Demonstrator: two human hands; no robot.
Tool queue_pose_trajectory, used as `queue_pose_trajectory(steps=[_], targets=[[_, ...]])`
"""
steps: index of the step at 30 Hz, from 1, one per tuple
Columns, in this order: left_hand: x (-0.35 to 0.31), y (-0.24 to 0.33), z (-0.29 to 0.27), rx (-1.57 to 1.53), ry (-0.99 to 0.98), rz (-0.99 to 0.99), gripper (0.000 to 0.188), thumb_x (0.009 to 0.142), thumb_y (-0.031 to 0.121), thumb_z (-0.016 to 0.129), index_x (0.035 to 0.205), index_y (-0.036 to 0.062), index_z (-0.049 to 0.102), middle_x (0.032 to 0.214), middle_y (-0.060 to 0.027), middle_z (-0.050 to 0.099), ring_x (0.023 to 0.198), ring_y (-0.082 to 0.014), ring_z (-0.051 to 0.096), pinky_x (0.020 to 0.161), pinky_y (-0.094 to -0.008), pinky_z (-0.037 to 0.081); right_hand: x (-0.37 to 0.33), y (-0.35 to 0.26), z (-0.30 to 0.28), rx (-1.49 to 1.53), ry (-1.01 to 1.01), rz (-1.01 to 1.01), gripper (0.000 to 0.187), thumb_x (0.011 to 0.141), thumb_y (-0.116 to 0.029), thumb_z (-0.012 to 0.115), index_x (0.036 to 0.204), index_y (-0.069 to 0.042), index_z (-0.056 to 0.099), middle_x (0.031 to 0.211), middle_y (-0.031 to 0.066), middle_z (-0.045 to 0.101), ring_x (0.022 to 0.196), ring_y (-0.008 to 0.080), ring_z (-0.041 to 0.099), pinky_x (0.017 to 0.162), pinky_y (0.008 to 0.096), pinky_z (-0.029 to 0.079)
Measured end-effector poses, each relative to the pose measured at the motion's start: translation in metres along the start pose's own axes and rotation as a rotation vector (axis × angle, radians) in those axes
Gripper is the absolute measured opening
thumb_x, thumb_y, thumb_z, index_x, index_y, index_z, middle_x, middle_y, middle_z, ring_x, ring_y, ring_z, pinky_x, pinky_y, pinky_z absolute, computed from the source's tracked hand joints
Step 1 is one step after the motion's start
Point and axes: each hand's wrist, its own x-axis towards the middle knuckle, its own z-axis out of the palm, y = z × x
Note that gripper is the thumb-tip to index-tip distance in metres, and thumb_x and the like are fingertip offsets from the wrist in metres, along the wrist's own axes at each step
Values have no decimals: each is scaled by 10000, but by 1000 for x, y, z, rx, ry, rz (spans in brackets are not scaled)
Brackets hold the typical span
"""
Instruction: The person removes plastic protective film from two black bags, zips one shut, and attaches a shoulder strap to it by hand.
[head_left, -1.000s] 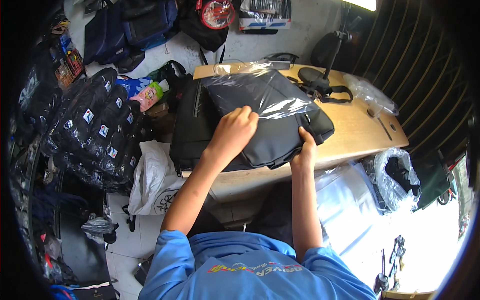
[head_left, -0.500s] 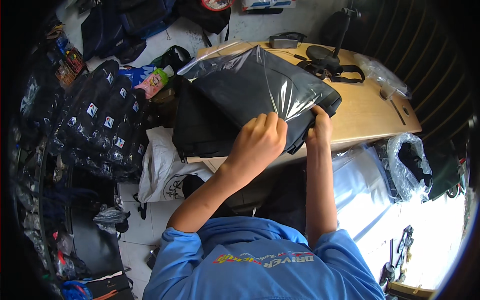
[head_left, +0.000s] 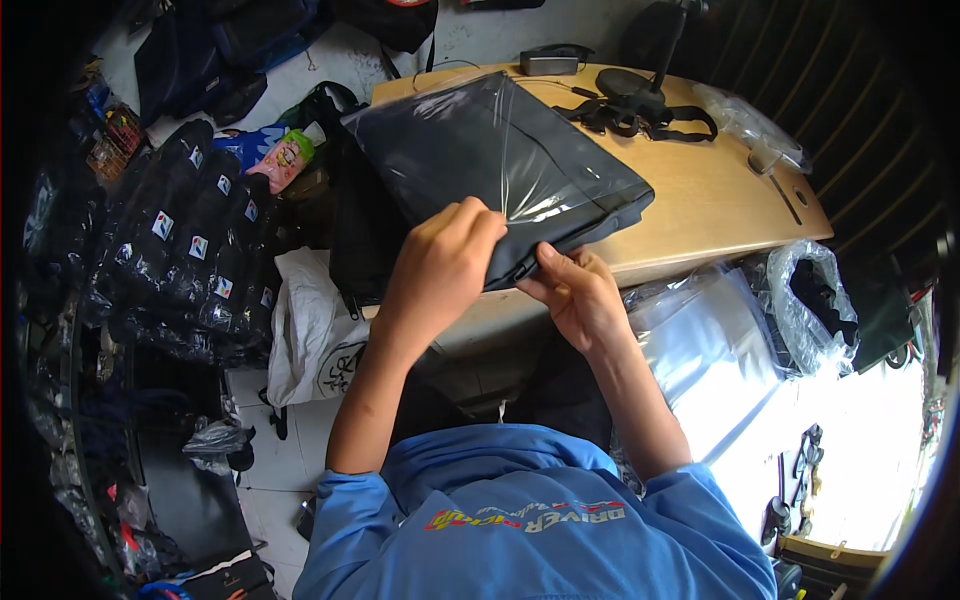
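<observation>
In the head view, your black bag (head_left: 455, 140) lies at a slant under clear film (head_left: 545, 203), on the left part of the tabletop (head_left: 720, 215), overlapping a second dark bag (head_left: 355, 230) at its 8 o'clock. Take the wrapped bag as the clock's centre. Your left hand (head_left: 445, 265) sits at 7 o'clock, fingers curled closed with film gathered at the tips. Your right hand (head_left: 580, 300) sits at 5 o'clock, half curled, its thumb against the bag's near edge (whether it truly grips, I cannot tell).

Creases fan out from your left fingertips, so the load probably falls on one small spot; a hard tug could split or stretch the film there. If your right thumb slips, the bag could swing toward you, since the one beneath likely gives uneven support.

Mind the tabletop's near rim at 5 o'clock: the bag's edge comes close to it, so pulling toward 6 may tip it over. The far side is tighter, with a dark box (head_left: 548, 63) at 12 to 1, a stand's round base (head_left: 630, 92) at 2 and black straps (head_left: 690, 130) toward 3. Your roomiest way looks to be 3 to 4 o'clock, where pale wood shows.
</observation>
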Motion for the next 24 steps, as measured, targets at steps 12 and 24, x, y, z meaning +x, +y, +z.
queue_pose_trajectory(steps=[12,24], targets=[[-8,31,-3,372,-64,199,91,737,38,585,793,23,514,742,-80,460,643,-200,531,587,-314,467,36,24,18,144,77,4,110,885,-69,620,780,-42,599,759,31,605,659,123,573,536,261,443],[-35,47,-17,364,-96,218,127,705,47,580,809,5,520,710,-61,408,610,-164,492,551,-285,449,84,67,-19,-718,-158,-475,346,763,-291,781,817,8,616,731,116,625,656,193,611,584,318,473]])
